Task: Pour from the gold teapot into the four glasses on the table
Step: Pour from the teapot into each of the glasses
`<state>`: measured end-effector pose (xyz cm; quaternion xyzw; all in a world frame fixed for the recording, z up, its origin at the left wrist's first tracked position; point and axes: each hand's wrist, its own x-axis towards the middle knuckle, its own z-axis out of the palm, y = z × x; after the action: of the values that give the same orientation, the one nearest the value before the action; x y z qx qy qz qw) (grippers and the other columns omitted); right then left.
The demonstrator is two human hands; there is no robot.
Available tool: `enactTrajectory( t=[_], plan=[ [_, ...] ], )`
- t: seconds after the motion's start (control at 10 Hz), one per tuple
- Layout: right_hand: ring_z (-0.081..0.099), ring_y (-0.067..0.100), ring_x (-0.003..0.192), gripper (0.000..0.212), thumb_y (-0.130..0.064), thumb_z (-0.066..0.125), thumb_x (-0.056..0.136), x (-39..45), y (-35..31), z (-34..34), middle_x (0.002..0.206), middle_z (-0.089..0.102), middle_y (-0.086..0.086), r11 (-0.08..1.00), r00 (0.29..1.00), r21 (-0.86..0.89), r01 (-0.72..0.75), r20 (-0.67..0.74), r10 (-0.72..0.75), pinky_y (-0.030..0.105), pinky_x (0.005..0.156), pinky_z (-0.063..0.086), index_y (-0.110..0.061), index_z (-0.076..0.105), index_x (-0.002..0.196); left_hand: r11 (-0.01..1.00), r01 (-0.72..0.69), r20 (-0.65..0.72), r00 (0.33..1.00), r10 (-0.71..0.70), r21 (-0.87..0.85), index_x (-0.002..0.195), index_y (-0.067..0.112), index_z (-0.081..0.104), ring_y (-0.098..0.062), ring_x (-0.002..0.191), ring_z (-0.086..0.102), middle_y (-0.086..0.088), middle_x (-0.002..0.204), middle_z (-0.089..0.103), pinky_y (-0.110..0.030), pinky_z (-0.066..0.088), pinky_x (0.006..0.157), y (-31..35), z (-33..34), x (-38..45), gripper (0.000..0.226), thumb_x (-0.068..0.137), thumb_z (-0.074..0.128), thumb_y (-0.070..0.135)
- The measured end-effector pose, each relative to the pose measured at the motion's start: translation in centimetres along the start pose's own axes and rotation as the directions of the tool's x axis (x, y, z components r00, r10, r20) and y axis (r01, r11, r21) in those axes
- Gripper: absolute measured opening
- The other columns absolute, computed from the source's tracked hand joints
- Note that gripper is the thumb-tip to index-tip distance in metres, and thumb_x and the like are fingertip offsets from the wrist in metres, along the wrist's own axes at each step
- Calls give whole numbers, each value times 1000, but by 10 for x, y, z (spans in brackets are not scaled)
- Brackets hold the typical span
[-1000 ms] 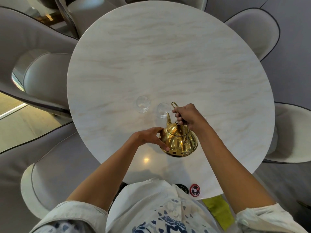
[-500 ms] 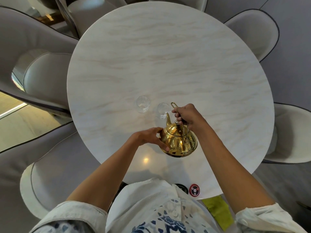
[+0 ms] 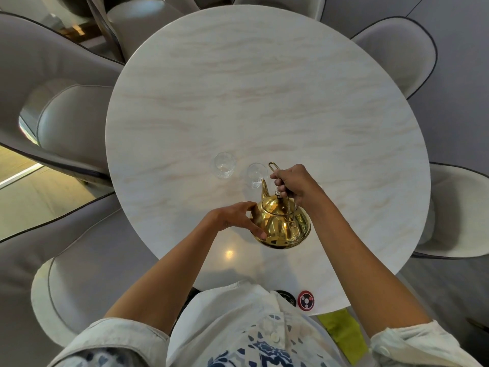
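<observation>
The shiny gold metal teapot (image 3: 281,223) is lifted over the near part of the round, pale marble-patterned table (image 3: 264,102) and tipped forward, its thin spout directly above the rim of the nearer clear drinking glass (image 3: 256,175). The right hand (image 3: 296,185) is curled shut around the teapot's wire handle, whose loop sticks out past the knuckles. The left hand (image 3: 235,219) is open only partly, its fingertips and thumb pressed against the pot's left flank as a brace rather than wrapped round it. A second clear drinking glass (image 3: 225,165) stands just to the left of the first, apart from it; only these two glasses can be seen. Beyond the glasses the tabletop stretches bare to its far edge, and it is also open to the right of the pot. At the near edge, close to the person's white patterned shirt (image 3: 251,327), lie a black round disc (image 3: 284,296) and a red round disc (image 3: 306,300). Grey upholstered chairs (image 3: 66,123) ring the table closely on all sides.
</observation>
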<state>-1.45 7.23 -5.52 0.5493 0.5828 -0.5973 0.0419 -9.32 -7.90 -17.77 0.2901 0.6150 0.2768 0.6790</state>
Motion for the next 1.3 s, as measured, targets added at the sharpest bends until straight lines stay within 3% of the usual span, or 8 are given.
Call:
enactTrajectory(
  t=[0.6, 0.7, 0.8, 0.9, 1.3],
  plan=[
    [42, 11, 45, 21, -4, 52, 98, -4, 2, 1, 66, 51, 6, 1000, 1000, -11, 5, -13, -5, 22, 43, 36, 10, 65, 107, 1000, 13, 7, 1000, -13, 12, 142, 23, 51, -25, 138, 45, 4, 144, 52, -46, 36, 120, -1, 2, -3, 97, 59, 98, 37],
    [41, 11, 44, 19, -4, 51, 96, -7, 5, 1, 64, 51, 6, 1000, 1000, -3, 5, -27, -5, 23, 42, 34, 6, 66, 102, 1000, 22, -21, 1000, -21, 21, 148, 26, 44, -26, 139, 46, 5, 148, 49, -47, 37, 119, -1, 2, -5, 112, 52, 99, 43],
    [40, 13, 42, 17, -8, 49, 94, -16, 10, 4, 60, 50, 5, 1000, 999, 16, 14, -40, -13, 22, 42, 34, -1, 64, 92, 998, 25, -54, 998, -22, 52, 155, 28, 33, -26, 142, 43, 3, 155, 42, -47, 37, 119, 0, 1, -8, 121, 54, 100, 40],
    [41, 14, 43, 18, -11, 48, 93, -24, 15, 7, 58, 49, 4, 999, 999, 24, 36, -41, -35, 24, 43, 36, -4, 63, 89, 997, 13, -67, 998, -8, 77, 154, 27, 33, -26, 140, 44, 2, 154, 43, -46, 40, 117, 3, 0, -15, 116, 59, 100, 32],
    [45, 14, 44, 18, -10, 46, 94, -39, 3, 51, 59, 50, 3, 994, 995, 46, 95, 34, -96, 27, 47, 43, -4, 62, 90, 996, 5, -115, 993, 5, 86, 157, 26, 28, -25, 140, 43, 2, 155, 41, -39, 41, 111, -18, -35, -52, 116, 64, 98, 22]
  ],
)
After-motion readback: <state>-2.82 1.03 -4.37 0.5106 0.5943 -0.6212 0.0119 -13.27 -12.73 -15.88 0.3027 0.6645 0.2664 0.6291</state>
